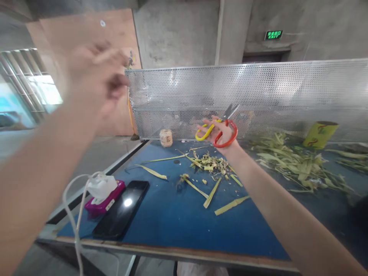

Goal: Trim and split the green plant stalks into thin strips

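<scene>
My left hand [100, 71], raised high at the left, is smeared by motion. Its fingers look curled, and a small dark greenish bit [130, 61] shows at their tips, too blurred to name. On the right, my right hand [222, 132] is lifted above the blue table [172, 214] with a pair of scissors [227, 122] in it. One scissor loop is yellow, the other red; the blades point up and away, slightly apart. Below that hand lies a small heap of leaf scraps [212, 164], with several cut leaf strips [212, 193] around it.
A black phone [122, 211] and a magenta power strip [105, 201] with a white plug and cable lie at the left edge. A whitish roll [166, 138] stands at the back. To the right are piled green leaves [290, 161] and a yellow tin [320, 135]. Behind runs a perforated metal screen [184, 96].
</scene>
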Demonstrator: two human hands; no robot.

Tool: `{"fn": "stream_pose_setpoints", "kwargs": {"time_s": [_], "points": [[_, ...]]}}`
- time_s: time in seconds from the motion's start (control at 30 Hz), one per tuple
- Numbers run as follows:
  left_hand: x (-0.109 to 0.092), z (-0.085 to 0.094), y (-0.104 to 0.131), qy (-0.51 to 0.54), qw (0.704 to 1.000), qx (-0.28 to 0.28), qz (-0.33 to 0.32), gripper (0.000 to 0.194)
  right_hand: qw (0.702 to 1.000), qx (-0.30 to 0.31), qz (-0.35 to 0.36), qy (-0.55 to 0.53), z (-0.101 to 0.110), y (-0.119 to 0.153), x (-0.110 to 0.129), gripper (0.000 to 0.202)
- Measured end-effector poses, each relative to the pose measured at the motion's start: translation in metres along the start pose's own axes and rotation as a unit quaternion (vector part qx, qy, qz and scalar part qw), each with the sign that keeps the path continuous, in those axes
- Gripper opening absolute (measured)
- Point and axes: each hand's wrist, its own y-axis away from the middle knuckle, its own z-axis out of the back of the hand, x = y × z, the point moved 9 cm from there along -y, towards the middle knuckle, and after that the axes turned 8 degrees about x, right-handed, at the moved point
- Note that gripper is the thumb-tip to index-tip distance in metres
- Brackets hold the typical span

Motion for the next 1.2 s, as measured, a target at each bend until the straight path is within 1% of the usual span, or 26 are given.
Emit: {"fn": "stream_pose_setpoints", "kwargs": {"time_s": [0.03,0.1,0.13,0.17,0.2,0.23,0.27,0.3,0.37,0.43,0.5,0.53,0.57,0.6,0.67,0.73,0.77,0.8,0.83,0.9,0.97,1.03,1.07,1.13,1.17,1.2], "points": [[0.01,-0.021,0.007,-0.004,0.999,0.025,0.025,0.033,0.999,0.033,-0.032,-0.006,-0.018,0.007,-0.015,0.04],[0.02,-0.066,0.018,0.024,0.992,0.116,0.033,0.03,0.994,0.085,-0.07,-0.01,-0.052,0.024,-0.044,0.043],[0.021,-0.081,0.02,0.046,0.988,0.146,0.022,0.028,0.991,0.11,-0.08,-0.015,-0.068,0.033,-0.057,0.045],[0.02,-0.089,0.02,0.069,0.985,0.157,0.011,0.027,0.985,0.146,-0.095,-0.021,-0.083,0.043,-0.069,0.044],[0.019,-0.088,0.016,0.092,0.984,0.151,-0.005,0.026,0.976,0.184,-0.11,-0.025,-0.097,0.053,-0.079,0.043],[0.017,-0.082,0.01,0.112,0.985,0.129,-0.024,0.025,0.968,0.216,-0.118,-0.038,-0.106,0.062,-0.085,0.041],[0.016,-0.071,0.003,0.125,0.986,0.102,-0.041,0.024,0.961,0.239,-0.128,-0.049,-0.111,0.071,-0.088,0.038],[0.016,-0.059,-0.004,0.13,0.987,0.072,-0.052,0.024,0.957,0.25,-0.133,-0.059,-0.111,0.078,-0.088,0.035],[0.021,-0.036,-0.013,0.112,0.991,0.034,-0.066,0.024,0.959,0.242,-0.131,-0.074,-0.102,0.086,-0.079,0.03],[0.033,-0.026,-0.017,0.077,0.996,0.029,-0.047,0.026,0.964,0.218,-0.128,-0.086,-0.089,0.09,-0.067,0.026],[0.044,-0.029,-0.013,0.052,0.997,0.046,-0.023,0.027,0.965,0.201,-0.13,-0.11,-0.083,0.093,-0.063,0.023],[0.045,-0.034,-0.009,0.046,0.997,0.057,-0.023,0.027,0.962,0.199,-0.136,-0.127,-0.083,0.095,-0.066,0.023],[0.042,-0.042,-0.004,0.042,0.996,0.069,-0.038,0.027,0.959,0.198,-0.142,-0.148,-0.085,0.096,-0.072,0.023],[0.033,-0.05,0.002,0.035,0.994,0.081,-0.065,0.026,0.954,0.198,-0.153,-0.168,-0.089,0.097,-0.081,0.023],[0.005,-0.071,0.02,-0.001,0.983,0.112,-0.142,0.025,0.954,0.163,-0.15,-0.201,-0.09,0.094,-0.1,0.025],[-0.028,-0.094,0.043,-0.072,0.962,0.149,-0.216,0.026,0.96,0.111,-0.136,-0.218,-0.083,0.084,-0.117,0.026],[-0.042,-0.104,0.054,-0.111,0.95,0.166,-0.241,0.028,0.963,0.09,-0.129,-0.218,-0.078,0.078,-0.122,0.026],[-0.057,-0.112,0.065,-0.139,0.934,0.179,-0.277,0.027,0.968,0.068,-0.12,-0.211,-0.07,0.07,-0.124,0.026],[-0.07,-0.116,0.073,-0.163,0.92,0.181,-0.305,0.028,0.974,0.046,-0.108,-0.196,-0.06,0.061,-0.122,0.027],[-0.088,-0.114,0.081,-0.204,0.9,0.165,-0.348,0.029,0.986,-0.019,-0.079,-0.147,-0.03,0.042,-0.108,0.031],[-0.094,-0.101,0.077,-0.248,0.884,0.143,-0.37,0.027,0.989,-0.078,-0.073,-0.102,0.003,0.027,-0.086,0.032],[-0.087,-0.084,0.064,-0.297,0.873,0.136,-0.364,0.034,0.99,-0.117,-0.053,-0.053,0.035,0.014,-0.056,0.031],[-0.077,-0.074,0.055,-0.32,0.874,0.135,-0.34,0.039,0.99,-0.133,-0.044,-0.027,0.049,0.009,-0.042,0.031],[-0.053,-0.049,0.041,-0.334,0.894,0.098,-0.283,0.039,0.988,-0.149,-0.016,0.023,0.069,0.004,-0.015,0.033],[-0.039,-0.041,0.037,-0.331,0.905,0.095,-0.252,0.039,0.987,-0.154,-0.006,0.035,0.076,0.003,-0.007,0.033],[-0.022,-0.037,0.036,-0.331,0.913,0.106,-0.214,0.036,0.987,-0.157,-0.002,0.039,0.08,0.004,-0.001,0.033]]}}
